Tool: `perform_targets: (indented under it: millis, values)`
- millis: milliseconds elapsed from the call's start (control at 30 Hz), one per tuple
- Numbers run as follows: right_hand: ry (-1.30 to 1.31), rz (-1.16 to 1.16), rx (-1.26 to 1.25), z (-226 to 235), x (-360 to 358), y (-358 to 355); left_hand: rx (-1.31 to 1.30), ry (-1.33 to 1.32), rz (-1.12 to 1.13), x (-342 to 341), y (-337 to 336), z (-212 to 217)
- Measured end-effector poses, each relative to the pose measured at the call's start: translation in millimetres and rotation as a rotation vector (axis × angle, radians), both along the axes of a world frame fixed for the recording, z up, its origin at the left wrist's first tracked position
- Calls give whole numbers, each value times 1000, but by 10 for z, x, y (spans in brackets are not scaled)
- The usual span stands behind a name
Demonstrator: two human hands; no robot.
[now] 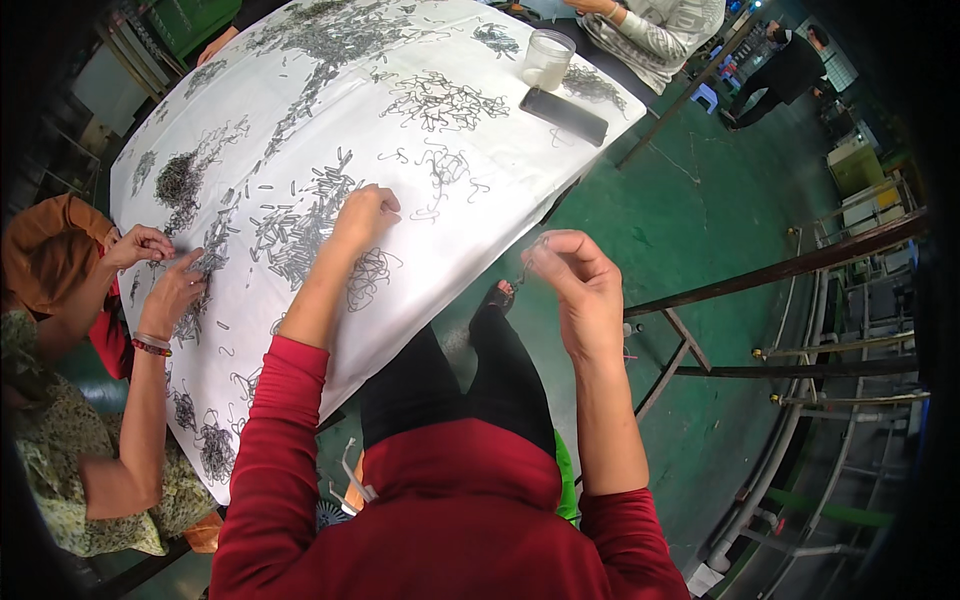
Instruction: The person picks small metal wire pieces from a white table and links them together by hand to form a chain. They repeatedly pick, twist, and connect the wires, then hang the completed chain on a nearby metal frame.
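My left hand (364, 214) rests curled on the white-covered table (500, 170), fingers down among a heap of small grey metal tubes (295, 232), beside a tangle of bent wire hooks (372, 274). Whether it pinches a piece I cannot tell. My right hand (578, 282) is lifted off the table's near edge, above my lap, fingers pinched on a thin wire hook (530, 255) that points down and left.
A person at the left (150, 290) works both hands in the parts. Another person's sleeve (650, 30) is at the far end, near a clear plastic cup (547, 58) and a dark phone (563, 115). Metal railings (800, 330) stand on the green floor at right.
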State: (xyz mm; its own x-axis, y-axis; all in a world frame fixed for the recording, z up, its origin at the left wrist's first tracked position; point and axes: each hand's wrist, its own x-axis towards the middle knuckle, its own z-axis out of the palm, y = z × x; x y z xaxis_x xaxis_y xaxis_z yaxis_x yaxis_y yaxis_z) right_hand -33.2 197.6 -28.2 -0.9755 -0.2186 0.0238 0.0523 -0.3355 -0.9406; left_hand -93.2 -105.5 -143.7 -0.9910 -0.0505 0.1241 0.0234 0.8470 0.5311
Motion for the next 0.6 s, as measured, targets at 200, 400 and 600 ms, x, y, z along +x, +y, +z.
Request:
perform_targets:
  millis: [200,400,600]
  values:
    - [7,-11,-7,-1,1,15,-73,-134,-95,-26,-14,58]
    - [-12,14,29,-26,2,-12,584,-33,-114,348,628,729]
    - [42,39,32,8,13,-54,949,12,-335,765,1153,1500]
